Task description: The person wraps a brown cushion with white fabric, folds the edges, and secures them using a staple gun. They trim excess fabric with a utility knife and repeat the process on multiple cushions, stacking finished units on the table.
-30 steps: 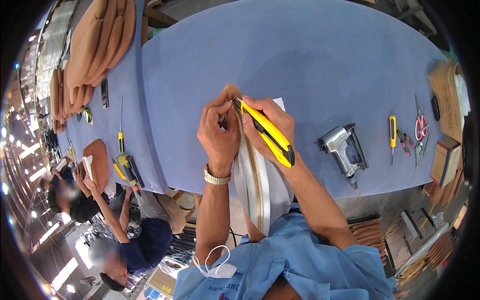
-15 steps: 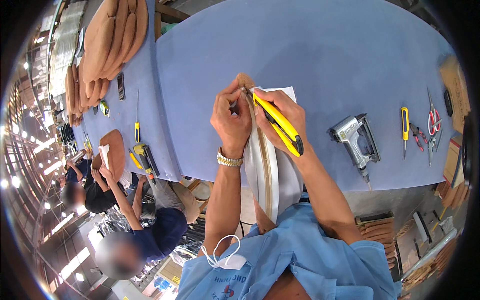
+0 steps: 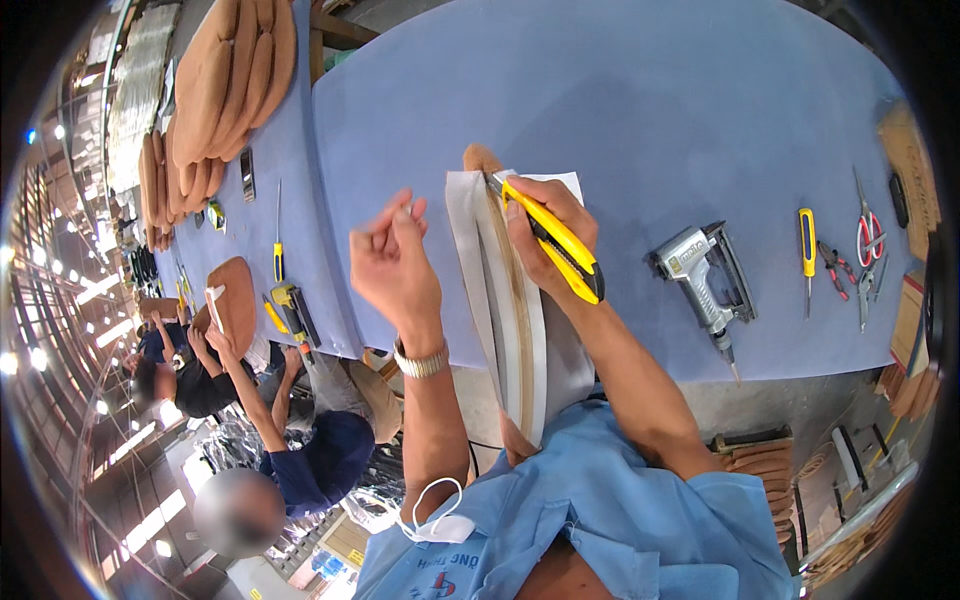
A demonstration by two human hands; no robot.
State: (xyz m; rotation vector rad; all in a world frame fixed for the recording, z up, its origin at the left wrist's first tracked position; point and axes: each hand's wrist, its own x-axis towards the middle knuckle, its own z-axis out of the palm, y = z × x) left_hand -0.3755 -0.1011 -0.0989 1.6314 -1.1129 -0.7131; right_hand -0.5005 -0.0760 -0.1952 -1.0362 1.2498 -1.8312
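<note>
Yellow, the cutter (image 3: pixel 558 236) is clasped in the right hand (image 3: pixel 572 212), the left hand (image 3: pixel 397 266) half-curled, any hold unclear.

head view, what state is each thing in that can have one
left hand: apart from the piece, blurred
right hand: closed around the knife
yellow utility knife: held, tip at the piece's upper end; blade length unclear
brown-and-white piece: near upright on edge
staple gun: lying unheld
red-handled pliers: lying, handles spread
wristwatch: worn, left wrist
</note>
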